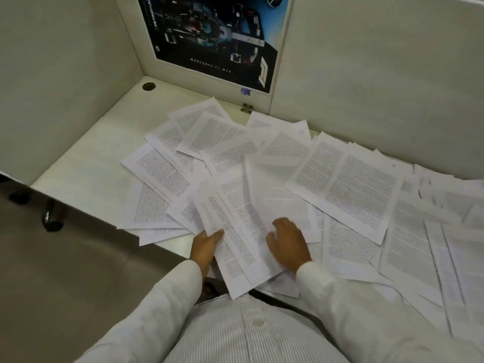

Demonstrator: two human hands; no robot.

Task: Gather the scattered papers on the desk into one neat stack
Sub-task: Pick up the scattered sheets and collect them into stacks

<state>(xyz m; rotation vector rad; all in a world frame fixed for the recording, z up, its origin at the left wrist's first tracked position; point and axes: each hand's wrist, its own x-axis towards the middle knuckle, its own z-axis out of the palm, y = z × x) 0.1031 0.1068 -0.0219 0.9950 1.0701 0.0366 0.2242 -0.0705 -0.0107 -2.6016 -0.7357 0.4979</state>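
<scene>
Several printed white sheets (343, 184) lie scattered and overlapping across the pale desk (86, 163), from its middle out to the right edge of view. A small bundle of sheets (235, 231) sticks out over the desk's front edge toward my body. My left hand (205, 246) grips the bundle's left edge, thumb on top and fingers hidden beneath. My right hand (286, 241) rests on the bundle's right side, fingers bent onto the paper. How the fingertips lie is blurred.
Cubicle walls (52, 87) close the desk at the left and back. A dark car poster (209, 35) hangs on the back panel. A round cable hole (148, 86) sits in the far left corner. Chair castors (52, 221) stand on the floor at left.
</scene>
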